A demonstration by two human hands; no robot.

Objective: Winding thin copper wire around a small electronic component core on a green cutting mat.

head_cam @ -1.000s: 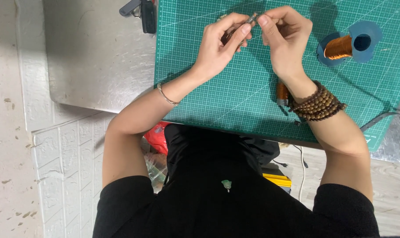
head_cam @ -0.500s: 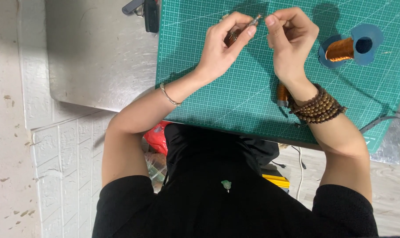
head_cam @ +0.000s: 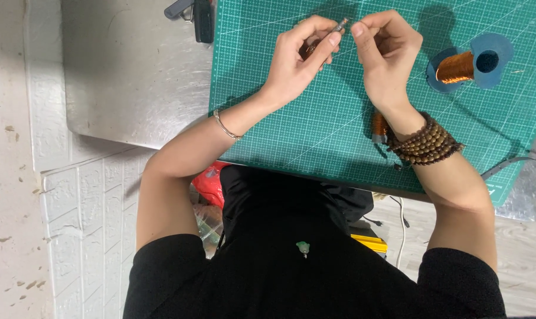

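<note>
Small rod: a thin grey metal rod (head_cam: 340, 26) sits between thumb and forefinger of the left hand (head_cam: 300, 59), tip toward the right hand (head_cam: 386, 56), above the green cutting mat (head_cam: 315, 130)
Left fingers: pinching the rod, others curled
Right fingers: pressed together just beside the rod tip; what they pinch I cannot tell
Hand pose: both wrists raised, forearms lean on the mat
Nearby: copper wire spool (head_cam: 466, 64) lies right of the hands

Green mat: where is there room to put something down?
The cutting mat is bare below the left hand, beside the left forearm. The metal tabletop left of it is bare too. It is crowded around the copper wire spool by the right hand.
</note>
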